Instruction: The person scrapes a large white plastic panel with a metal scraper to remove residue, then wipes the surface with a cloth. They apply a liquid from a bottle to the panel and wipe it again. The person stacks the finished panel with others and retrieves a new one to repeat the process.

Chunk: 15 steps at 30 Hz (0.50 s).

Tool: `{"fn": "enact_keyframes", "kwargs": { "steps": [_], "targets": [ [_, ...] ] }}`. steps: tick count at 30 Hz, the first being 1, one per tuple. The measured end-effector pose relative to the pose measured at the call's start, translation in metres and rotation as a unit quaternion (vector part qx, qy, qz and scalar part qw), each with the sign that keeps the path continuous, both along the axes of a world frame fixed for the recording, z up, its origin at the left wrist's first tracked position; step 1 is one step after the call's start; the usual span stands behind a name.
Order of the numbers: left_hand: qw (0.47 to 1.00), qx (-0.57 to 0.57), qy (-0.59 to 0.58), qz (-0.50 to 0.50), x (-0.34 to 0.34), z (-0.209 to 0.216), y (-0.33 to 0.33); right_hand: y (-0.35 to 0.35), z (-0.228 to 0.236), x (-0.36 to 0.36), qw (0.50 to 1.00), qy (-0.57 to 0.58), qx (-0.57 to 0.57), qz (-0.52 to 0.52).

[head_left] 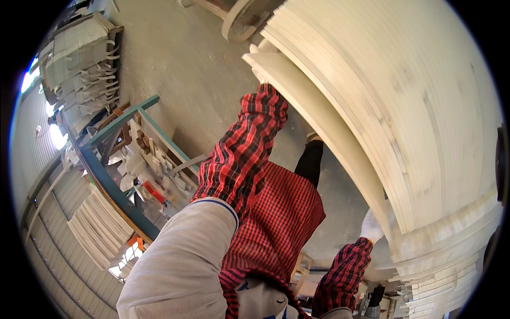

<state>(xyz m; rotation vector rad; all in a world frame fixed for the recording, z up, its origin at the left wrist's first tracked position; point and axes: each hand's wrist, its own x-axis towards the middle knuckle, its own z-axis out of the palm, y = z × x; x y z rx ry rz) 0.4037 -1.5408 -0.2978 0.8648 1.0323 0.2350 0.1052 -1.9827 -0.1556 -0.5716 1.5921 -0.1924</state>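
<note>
A long pale board (329,119) is held on edge between my two hands, beside a tall stack of similar pale boards (382,95). At the board's far end, my left hand (265,47) in a white glove grips it, with fingertips showing over the edge and the palm hidden. My right hand (372,226), also in a white glove, is closed at the near end, its fingers partly behind the board. Red and black checked sleeves cover both forearms.
A blue-green metal frame table (114,186) stands on the left, with wood offcuts (151,159) under it. Stacked pale pieces (79,45) are at the far left. A cart wheel (239,24) is near the top. My foot (313,137) is on the concrete floor (196,69).
</note>
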Motion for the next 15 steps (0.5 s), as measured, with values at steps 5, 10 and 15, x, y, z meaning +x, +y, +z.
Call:
{"fn": "enact_keyframes", "kwargs": {
  "steps": [5, 10, 15],
  "targets": [
    [0.997, 0.076, -0.013, -0.019, 0.016, 0.041, -0.012, -0.03, -0.028, -0.024, 0.947, 0.115, -0.062, 0.293],
    [0.978, 0.158, 0.112, -0.084, 0.013, 0.044, -0.013, -0.061, -0.09, -0.042, 0.965, -0.026, -0.075, 0.252],
    [0.981, 0.158, 0.109, -0.038, 0.018, 0.036, -0.016, -0.061, -0.093, -0.03, 0.981, -0.02, -0.066, 0.184]
  ]
}}
